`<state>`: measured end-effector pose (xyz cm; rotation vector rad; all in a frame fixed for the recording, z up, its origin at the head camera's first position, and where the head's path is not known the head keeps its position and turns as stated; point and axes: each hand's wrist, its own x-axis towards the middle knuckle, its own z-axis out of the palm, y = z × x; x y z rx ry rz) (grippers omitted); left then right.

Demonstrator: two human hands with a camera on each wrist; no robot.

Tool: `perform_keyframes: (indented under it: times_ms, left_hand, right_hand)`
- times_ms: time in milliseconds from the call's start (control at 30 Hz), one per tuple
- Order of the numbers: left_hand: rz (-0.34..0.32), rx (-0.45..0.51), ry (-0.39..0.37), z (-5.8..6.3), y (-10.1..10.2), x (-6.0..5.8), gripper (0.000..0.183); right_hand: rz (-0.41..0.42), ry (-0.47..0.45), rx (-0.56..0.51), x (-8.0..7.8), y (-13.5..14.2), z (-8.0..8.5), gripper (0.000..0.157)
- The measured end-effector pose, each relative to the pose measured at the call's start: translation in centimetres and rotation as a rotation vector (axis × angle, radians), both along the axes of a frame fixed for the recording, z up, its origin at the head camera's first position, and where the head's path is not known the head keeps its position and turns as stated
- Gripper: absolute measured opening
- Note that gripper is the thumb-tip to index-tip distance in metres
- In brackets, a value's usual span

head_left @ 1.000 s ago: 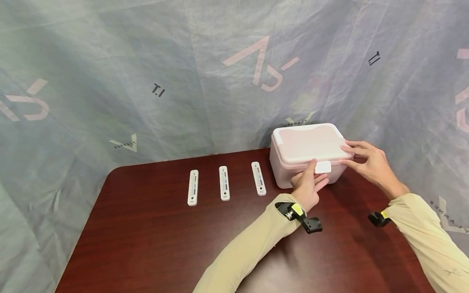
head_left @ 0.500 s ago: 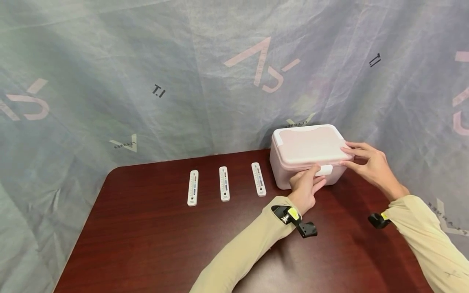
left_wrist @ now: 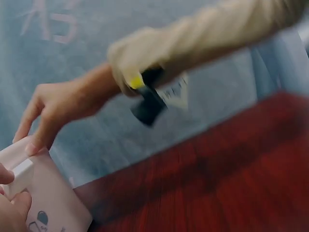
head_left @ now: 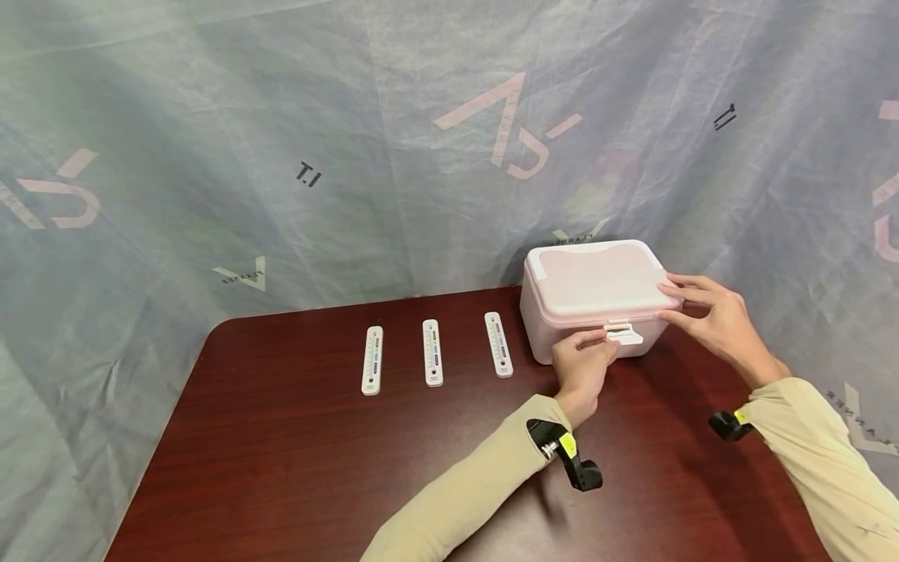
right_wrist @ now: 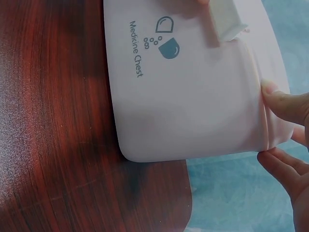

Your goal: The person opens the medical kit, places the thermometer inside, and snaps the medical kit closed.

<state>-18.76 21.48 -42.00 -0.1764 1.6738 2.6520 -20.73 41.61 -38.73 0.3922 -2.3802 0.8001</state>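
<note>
A pale pink medicine chest [head_left: 558, 332] stands at the back right of the table with its lid [head_left: 597, 277] down on it. My left hand [head_left: 581, 373] is at its front, pinching the white latch [head_left: 632, 338] between thumb and index finger. The latch flap tilts outward from the chest's front. At the right front corner, my right hand [head_left: 722, 321] grips the lid's edge, its thumb [right_wrist: 280, 101] on the front and fingers over the corner. The right wrist view shows "Medicine Chest" lettering [right_wrist: 136, 49] and a capsule print on the front.
Three white thermometers [head_left: 372, 361] lie in a row on the dark red wooden table [head_left: 295, 453], left of the chest. A grey printed cloth [head_left: 337, 226] hangs behind the table and along its sides.
My left hand has shifted slightly down, its fingers drawing in around the latch. The latch flap has turned downward from its raised position. The right hand keeps its hold on the corner.
</note>
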Motion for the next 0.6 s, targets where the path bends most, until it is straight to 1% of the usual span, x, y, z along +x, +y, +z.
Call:
perform_keyframes:
  times_ms: [133, 267, 467, 600]
  left_hand:
    - [0.010, -0.218, 0.168, -0.7, -0.5, 0.0, 0.021]
    - [-0.004, -0.341, 0.280, -1.2, -1.0, -0.2, 0.021]
    - [-0.037, -0.463, 0.406, -1.7, -1.5, -0.2, 0.022]
    - [-0.032, -0.486, 0.505, -2.1, -1.6, -0.2, 0.023]
  right_hand:
    - [0.008, 0.007, -0.001, -0.1, 0.0, 0.0, 0.050]
    - [0.021, 0.013, -0.005, -0.1, -0.1, 0.0, 0.052]
    - [0.029, 0.007, -0.038, 0.2, 0.0, 0.0, 0.054]
    - [0.020, -0.005, -0.055, 0.4, 0.0, -0.2, 0.054]
